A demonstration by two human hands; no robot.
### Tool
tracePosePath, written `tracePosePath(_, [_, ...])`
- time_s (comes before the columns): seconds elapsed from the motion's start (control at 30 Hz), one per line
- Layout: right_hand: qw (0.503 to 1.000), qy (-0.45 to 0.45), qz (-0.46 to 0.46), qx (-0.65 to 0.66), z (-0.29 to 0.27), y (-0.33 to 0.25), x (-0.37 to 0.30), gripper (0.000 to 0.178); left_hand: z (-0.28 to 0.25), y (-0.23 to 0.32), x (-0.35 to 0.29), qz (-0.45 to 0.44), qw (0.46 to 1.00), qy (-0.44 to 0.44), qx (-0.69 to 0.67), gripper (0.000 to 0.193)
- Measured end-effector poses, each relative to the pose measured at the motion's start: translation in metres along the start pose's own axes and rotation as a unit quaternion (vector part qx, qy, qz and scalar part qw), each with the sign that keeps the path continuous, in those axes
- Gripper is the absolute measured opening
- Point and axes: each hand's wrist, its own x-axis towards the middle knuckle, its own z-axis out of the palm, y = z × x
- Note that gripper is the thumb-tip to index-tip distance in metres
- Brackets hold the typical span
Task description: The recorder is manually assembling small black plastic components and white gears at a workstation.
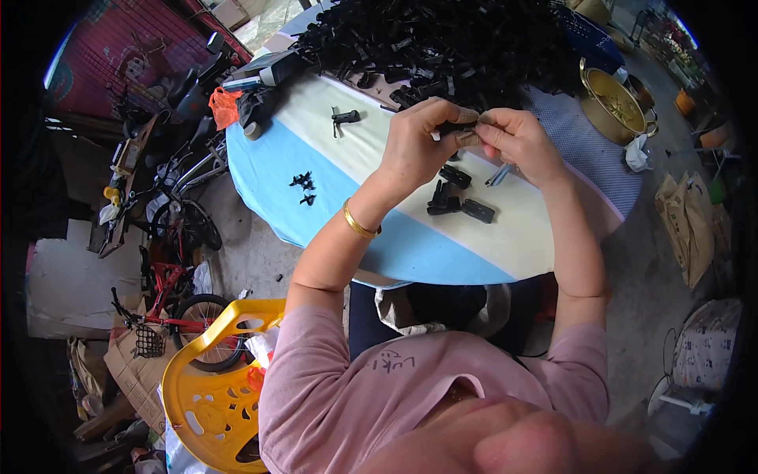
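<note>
While a red bike (167,294) and a yellow chair (201,395) stand at far left, we note the table (264,170) with small black bits (303,186) scattered on its blue strip. Next, on the cream strip, one black part with thin prongs (345,117) lies alone. We see the left grip (416,144) closed on a dark piece (456,126), held above the table and mostly hidden by fingers. We judge it light, stiff and rather smooth, probably slippery; best pinched along its sides, sparing any thin ends. Below it lie loose black parts (454,175); behind, a large black heap (442,47). The right grip (523,142) meets the piece's right end, fingertips drawn together; whether they pinch it, we cannot tell. Far right: a brass-coloured pot (594,101).
</note>
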Motion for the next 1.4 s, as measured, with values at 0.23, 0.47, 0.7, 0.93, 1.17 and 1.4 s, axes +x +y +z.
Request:
tracePosePath(0.23, [0.997,-0.046,0.007,0.061,-0.028,0.007,0.008,0.018,-0.031,-0.018,0.000,-0.045,0.923,-0.333,-0.186,0.044])
tracePosePath(0.47, [0.991,0.007,-0.042,-0.126,-0.007,0.022,0.013,0.017,-0.034,-0.085,0.012,-0.244,0.962,-0.021,0.121,0.028])
tracePosePath(0.7, [0.988,0.005,-0.032,-0.150,0.004,0.023,0.012,0.016,0.004,-0.105,0.006,-0.125,0.965,0.012,0.228,0.035])
tracePosePath(0.93, [0.972,0.105,-0.120,-0.174,0.006,0.026,0.014,0.015,0.005,-0.081,0.009,-0.045,0.958,0.072,0.273,0.026])
tracePosePath(1.17, [0.899,0.127,-0.329,-0.258,0.023,0.021,0.009,0.017,0.014,-0.052,0.006,-0.162,0.974,0.077,-0.136,0.032])
tracePosePath(1.4, [0.893,0.149,-0.351,-0.237,0.023,0.020,0.006,0.013,0.015,-0.035,0.005,-0.163,0.924,0.015,-0.346,0.038])
